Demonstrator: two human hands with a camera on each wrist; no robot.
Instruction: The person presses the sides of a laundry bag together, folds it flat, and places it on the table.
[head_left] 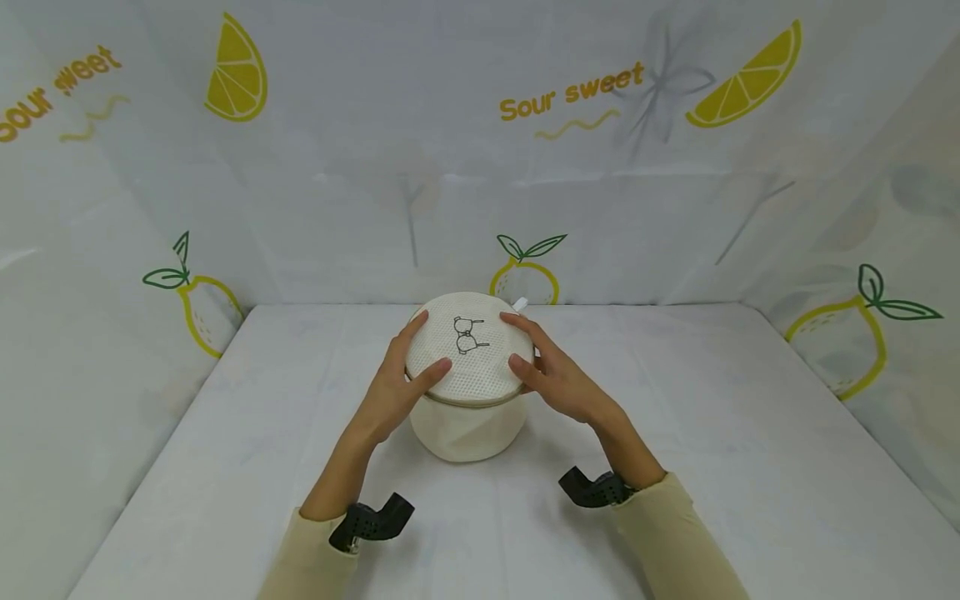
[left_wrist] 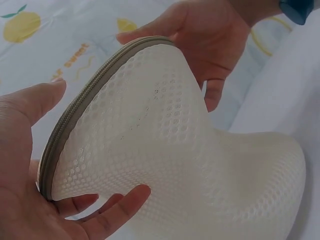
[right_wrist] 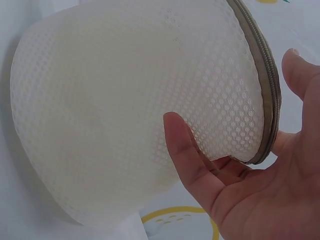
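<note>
Gripping the cream, drum-shaped mesh bag (head_left: 467,382) from both sides, you have your left hand (head_left: 392,392) and right hand (head_left: 561,382) curled around its upper edge, thumbs over the round top and fingers against the mesh wall. The bag stands near the middle of the white-covered table (head_left: 675,425), its top tilted toward you. A brown zipper (right_wrist: 270,82) rings the rim, and a black line drawing (head_left: 467,333) marks the top; the wall dents inward.
</note>
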